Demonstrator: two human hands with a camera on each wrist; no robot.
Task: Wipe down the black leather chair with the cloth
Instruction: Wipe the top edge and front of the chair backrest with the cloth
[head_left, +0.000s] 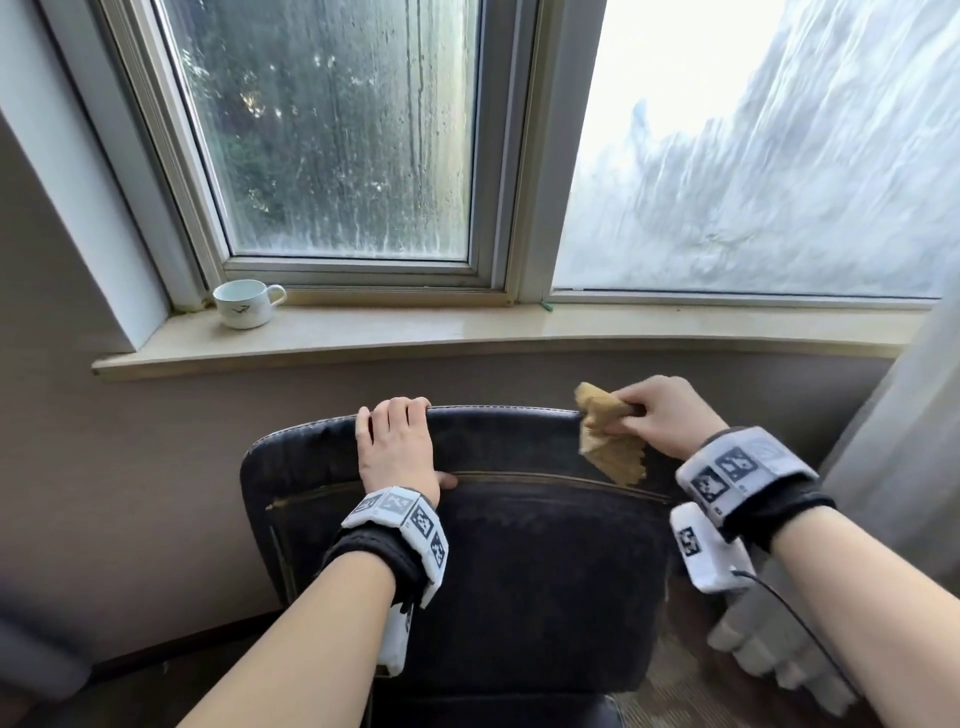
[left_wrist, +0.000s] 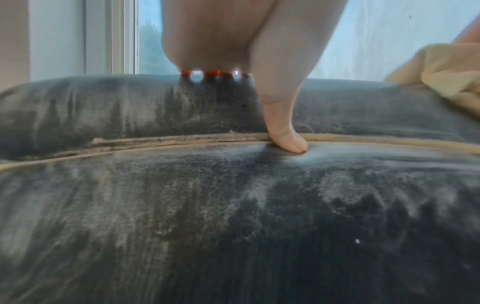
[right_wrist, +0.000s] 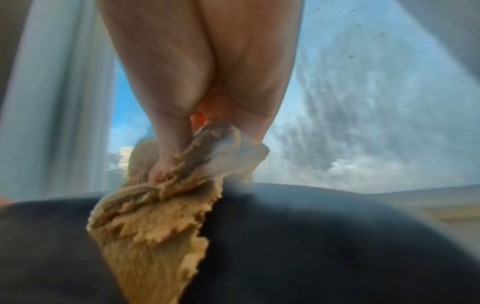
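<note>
Left hand (head_left: 397, 447) clamps the top edge of the black leather chair (head_left: 519, 561), fingers hooked over the far side, thumb on the seam, likely steadying it. Right hand (head_left: 657, 415) bunches the tan cloth (head_left: 608, 441) tight at the backrest's top right corner, wrist angled in.

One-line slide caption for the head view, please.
Left hand braces the dusty black leather chair backrest while the right hand grips a tan cloth at its top edge.

Cup (head_left: 245, 304) on windowsill (head_left: 467, 332)
</note>
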